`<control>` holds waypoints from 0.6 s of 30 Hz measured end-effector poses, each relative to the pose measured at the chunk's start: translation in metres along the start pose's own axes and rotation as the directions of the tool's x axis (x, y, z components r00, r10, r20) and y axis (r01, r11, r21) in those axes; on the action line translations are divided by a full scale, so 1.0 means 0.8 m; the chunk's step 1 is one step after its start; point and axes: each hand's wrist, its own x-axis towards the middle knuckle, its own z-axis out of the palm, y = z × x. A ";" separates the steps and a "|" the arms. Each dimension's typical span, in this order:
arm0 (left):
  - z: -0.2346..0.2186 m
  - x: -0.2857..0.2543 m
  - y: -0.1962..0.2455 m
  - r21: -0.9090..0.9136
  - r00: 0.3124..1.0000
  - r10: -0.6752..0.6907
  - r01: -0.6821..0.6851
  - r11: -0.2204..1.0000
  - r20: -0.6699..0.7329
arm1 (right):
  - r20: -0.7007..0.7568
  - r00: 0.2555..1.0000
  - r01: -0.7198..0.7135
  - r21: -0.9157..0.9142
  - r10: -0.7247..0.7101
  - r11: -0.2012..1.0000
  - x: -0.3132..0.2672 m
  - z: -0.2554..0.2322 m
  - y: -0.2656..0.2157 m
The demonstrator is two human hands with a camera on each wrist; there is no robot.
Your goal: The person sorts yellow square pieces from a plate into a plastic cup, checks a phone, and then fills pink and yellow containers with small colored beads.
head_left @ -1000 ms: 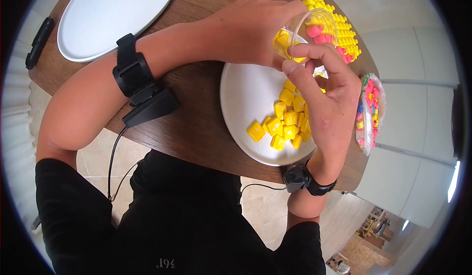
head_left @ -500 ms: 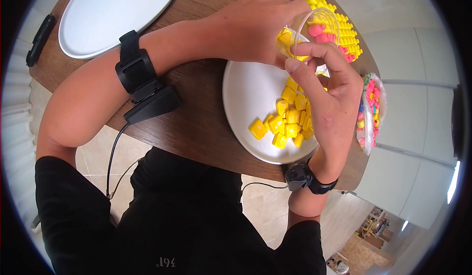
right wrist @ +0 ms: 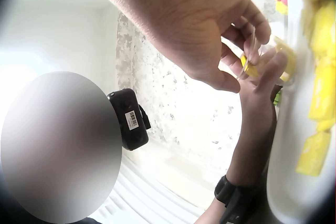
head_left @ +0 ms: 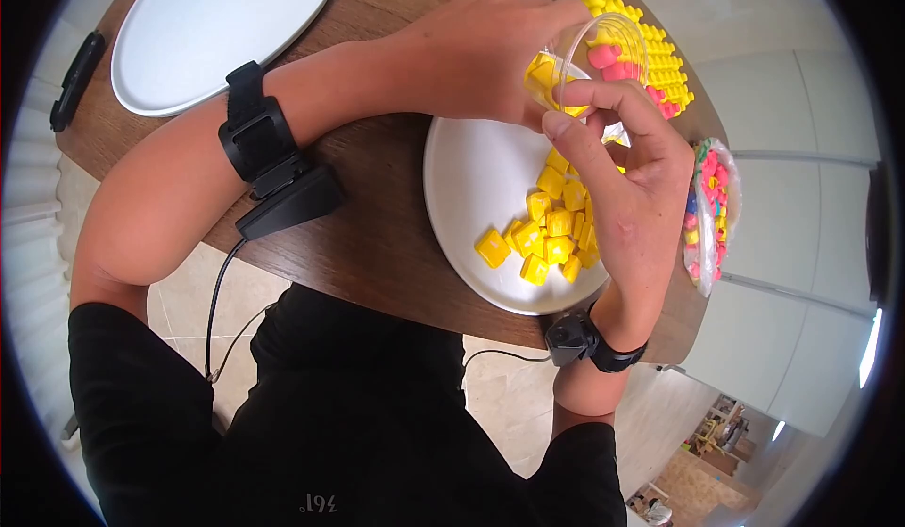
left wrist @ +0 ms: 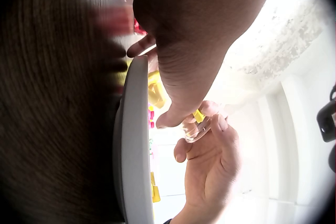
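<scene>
At upper left of the frame, a white oval plate [head_left: 222,32] lies on the worktop [head_left: 377,216]. Upper centre, my left grip [head_left: 481,60] is clamped on a clear cup [head_left: 563,65] holding yellow pieces [head_left: 544,74], above a second white plate [head_left: 471,192]; right of it, my right grip [head_left: 641,169] pinches the cup's rim.

Clear, round-rimmed cup [head_left: 586,58], mouth upward and containing yellow pieces [head_left: 544,76], held raised above a white plate [head_left: 471,178] bearing more yellow blocks [head_left: 556,226].

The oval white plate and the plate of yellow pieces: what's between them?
In the head view, the person's left forearm stretches over a strip of brown tabletop between the oval plate and the plate of yellow pieces.
</scene>
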 end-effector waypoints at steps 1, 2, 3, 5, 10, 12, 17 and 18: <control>0.000 0.000 0.000 0.000 1.000 0.001 -0.001 1.000 -0.002 | -0.001 1.000 0.004 -0.007 -0.004 1.000 0.000 0.000 0.000; 0.000 0.000 0.000 -0.001 1.000 0.002 -0.002 1.000 -0.003 | -0.001 1.000 0.008 -0.015 -0.008 1.000 0.000 0.000 0.000; 0.000 0.000 0.000 -0.001 1.000 0.002 -0.002 1.000 -0.003 | -0.002 1.000 0.008 -0.014 -0.008 1.000 0.000 0.000 0.000; 0.000 0.000 -0.001 -0.006 1.000 0.007 -0.007 1.000 -0.008 | 0.001 1.000 -0.001 0.000 0.001 1.000 -0.001 0.000 0.000; -0.006 0.001 0.007 -0.096 0.993 -0.099 0.104 0.990 0.058 | 0.000 1.000 0.003 -0.007 -0.003 1.000 0.000 0.000 0.001; -0.007 0.001 0.009 -0.112 0.989 -0.123 0.131 0.985 0.079 | -0.002 1.000 0.003 -0.007 -0.003 1.000 0.000 0.000 0.001; -0.007 0.002 0.008 -0.091 0.991 -0.109 0.116 0.989 0.081 | 0.002 1.000 0.030 -0.015 -0.030 0.999 0.001 0.000 0.003; -0.007 0.002 0.009 -0.091 0.991 -0.109 0.116 0.989 0.081 | 0.002 1.000 0.030 -0.015 -0.030 0.999 0.001 -0.001 0.003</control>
